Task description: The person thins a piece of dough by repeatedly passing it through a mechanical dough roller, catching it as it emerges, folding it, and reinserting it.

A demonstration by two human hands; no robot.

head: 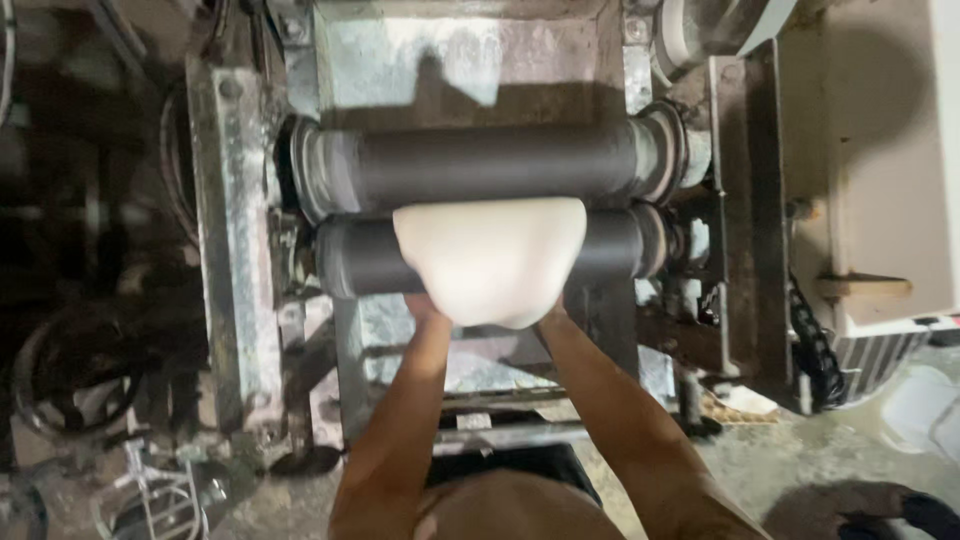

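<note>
Both your bare forearms reach straight forward and slightly inward, converging ahead of you. Your left hand [425, 305] shows only at the wrist and heel, the fingers hidden from view. Your right hand [552, 315] is likewise covered past the wrist, so its grip cannot be told
</note>
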